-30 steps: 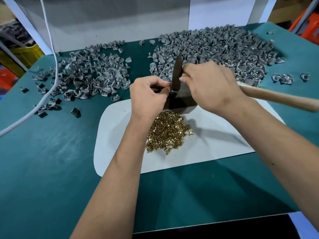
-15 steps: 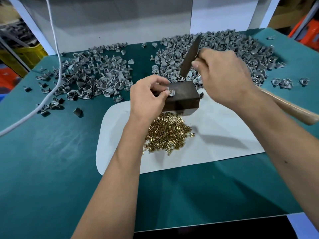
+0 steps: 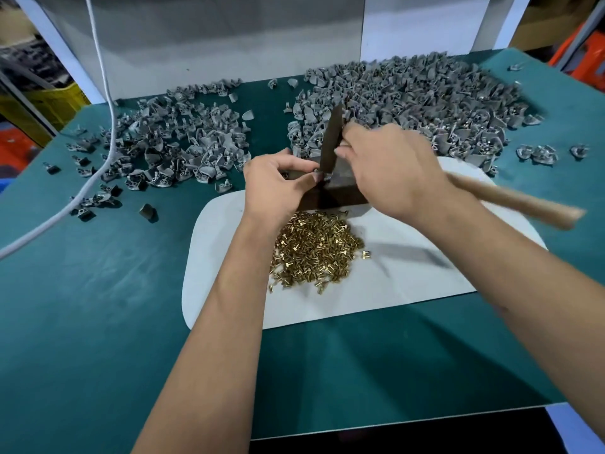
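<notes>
Pinching a grey part [image 3: 324, 177] on the block [image 3: 340, 195], the left hand [image 3: 278, 188] sits beside the hammer [image 3: 331, 139], which the right hand [image 3: 393, 172] grips, head upright directly above the part

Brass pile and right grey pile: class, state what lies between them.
The dark block, on the white mat; the head view shows it.
</notes>
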### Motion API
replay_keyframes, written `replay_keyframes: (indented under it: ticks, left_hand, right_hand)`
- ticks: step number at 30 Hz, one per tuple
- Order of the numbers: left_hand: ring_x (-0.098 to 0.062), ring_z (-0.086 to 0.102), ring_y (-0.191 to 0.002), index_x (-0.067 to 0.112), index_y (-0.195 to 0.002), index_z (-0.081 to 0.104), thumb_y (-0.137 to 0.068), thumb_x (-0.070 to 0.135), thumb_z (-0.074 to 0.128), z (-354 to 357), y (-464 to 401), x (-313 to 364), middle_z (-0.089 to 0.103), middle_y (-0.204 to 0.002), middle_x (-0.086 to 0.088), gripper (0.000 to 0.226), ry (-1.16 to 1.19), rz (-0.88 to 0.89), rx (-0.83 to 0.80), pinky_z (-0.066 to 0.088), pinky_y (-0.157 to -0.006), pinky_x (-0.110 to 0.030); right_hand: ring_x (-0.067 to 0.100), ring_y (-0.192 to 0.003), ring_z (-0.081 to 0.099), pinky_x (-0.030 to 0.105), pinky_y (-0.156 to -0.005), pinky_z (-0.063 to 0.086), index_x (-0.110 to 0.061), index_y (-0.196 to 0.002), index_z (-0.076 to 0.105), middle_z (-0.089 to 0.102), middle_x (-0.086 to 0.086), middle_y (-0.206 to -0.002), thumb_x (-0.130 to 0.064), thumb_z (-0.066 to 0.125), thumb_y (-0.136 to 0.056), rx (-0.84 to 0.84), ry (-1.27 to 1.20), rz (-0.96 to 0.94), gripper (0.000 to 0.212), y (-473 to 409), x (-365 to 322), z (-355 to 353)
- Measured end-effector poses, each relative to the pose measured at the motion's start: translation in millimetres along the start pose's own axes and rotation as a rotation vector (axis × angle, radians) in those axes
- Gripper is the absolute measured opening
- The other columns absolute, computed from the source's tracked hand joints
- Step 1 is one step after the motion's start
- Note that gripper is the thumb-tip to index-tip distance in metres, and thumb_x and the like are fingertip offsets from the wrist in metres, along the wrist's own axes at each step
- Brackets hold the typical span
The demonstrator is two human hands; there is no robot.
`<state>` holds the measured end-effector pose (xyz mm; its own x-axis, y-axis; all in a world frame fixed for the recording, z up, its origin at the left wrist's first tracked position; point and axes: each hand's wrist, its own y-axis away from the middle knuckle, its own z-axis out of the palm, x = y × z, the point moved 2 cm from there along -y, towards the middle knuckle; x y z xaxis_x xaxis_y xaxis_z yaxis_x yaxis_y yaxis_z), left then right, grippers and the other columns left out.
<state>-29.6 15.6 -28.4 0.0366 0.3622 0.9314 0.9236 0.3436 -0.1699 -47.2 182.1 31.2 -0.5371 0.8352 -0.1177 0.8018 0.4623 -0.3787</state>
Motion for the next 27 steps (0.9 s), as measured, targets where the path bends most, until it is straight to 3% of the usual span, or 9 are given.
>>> replay_keyframes:
  ticks: [2,6,9,11,15,17,19,23,27]
  left_hand:
    - [-0.009,0.052,-0.133,0.017,-0.093,0.084,-0.080,0.008,0.085,0,-1,-1,0.062,-0.102,0.008,0.016,-0.008,-0.009,0.002,0.036,-0.119,-0.042]
    - [-0.007,0.050,-0.131,0.020,-0.092,0.084,-0.079,0.011,0.086,-1,-1,-3,0.068,-0.116,0.004,0.016,0.029,-0.013,-0.003,0.036,-0.120,-0.042]
    - [-0.009,0.052,-0.132,0.018,-0.090,0.084,-0.079,0.009,0.085,0,0,-2,0.065,-0.108,0.005,0.015,0.035,-0.014,-0.005,0.036,-0.119,-0.040]
    - [-0.013,0.052,-0.136,0.018,-0.090,0.083,-0.080,0.007,0.085,1,0,-1,0.068,-0.117,-0.001,0.015,0.042,-0.025,-0.004,0.036,-0.119,-0.039]
    - [-0.015,0.053,-0.135,0.018,-0.091,0.084,-0.079,0.008,0.085,0,0,-1,0.068,-0.128,-0.006,0.016,0.032,-0.028,0.000,0.036,-0.119,-0.037]
    - [-0.013,0.052,-0.134,0.017,-0.091,0.084,-0.080,0.007,0.085,0,0,-2,0.065,-0.114,0.007,0.016,0.025,-0.022,0.002,0.037,-0.119,-0.040]
    - [-0.007,0.050,-0.128,0.016,-0.092,0.084,-0.080,0.005,0.084,1,0,-1,0.057,-0.103,0.014,0.016,0.021,-0.009,-0.007,0.042,-0.116,-0.043]
    - [-0.008,0.052,-0.131,0.014,-0.093,0.084,-0.081,0.006,0.084,1,1,0,0.061,-0.097,0.016,0.015,-0.009,0.032,-0.024,0.036,-0.119,-0.037]
    - [-0.013,0.050,-0.138,0.026,-0.088,0.083,-0.081,0.007,0.084,2,1,0,0.066,-0.131,-0.005,0.020,0.028,-0.018,-0.017,0.035,-0.120,-0.041]
  right_hand:
    - [0.041,-0.087,0.065,0.041,-0.068,0.044,-0.018,-0.116,0.056,0.069,0.016,-0.097,-0.037,0.038,-0.109,-0.061,0.038,0.006,0.027,-2,3,2]
    - [0.039,-0.071,0.063,0.039,-0.060,0.043,-0.016,-0.114,0.057,0.067,0.014,-0.083,-0.037,0.041,-0.108,0.187,-0.029,-0.004,0.027,-5,8,-11]
    - [0.042,-0.081,0.065,0.042,-0.065,0.044,-0.015,-0.118,0.055,0.067,0.017,-0.090,-0.034,0.039,-0.109,0.013,0.022,-0.002,0.027,-3,2,1]
    - [0.043,-0.089,0.065,0.043,-0.070,0.045,-0.017,-0.117,0.056,0.067,0.018,-0.097,-0.037,0.039,-0.109,-0.076,0.074,0.006,0.027,-5,4,0]
    - [0.036,-0.068,0.055,0.037,-0.061,0.037,-0.015,-0.112,0.058,0.060,0.014,-0.079,-0.037,0.041,-0.108,0.168,0.020,0.007,0.028,-9,7,-13]
    - [0.038,-0.072,0.060,0.038,-0.061,0.039,-0.016,-0.114,0.057,0.060,0.013,-0.080,-0.037,0.038,-0.108,0.092,0.031,0.016,0.029,-7,2,-5]
    - [0.041,-0.089,0.066,0.042,-0.068,0.042,-0.017,-0.118,0.057,0.068,0.017,-0.095,-0.038,0.037,-0.109,-0.053,0.066,0.016,0.030,-6,0,4]
    - [0.038,-0.093,0.066,0.039,-0.070,0.040,-0.025,-0.115,0.062,0.070,0.012,-0.099,-0.041,0.043,-0.106,-0.037,0.020,-0.019,0.027,-5,8,-10]
    - [0.026,-0.075,0.059,0.033,-0.068,0.041,-0.030,-0.102,0.062,0.067,0.000,-0.086,-0.041,0.052,-0.104,-0.020,-0.189,0.125,0.015,8,41,-22]
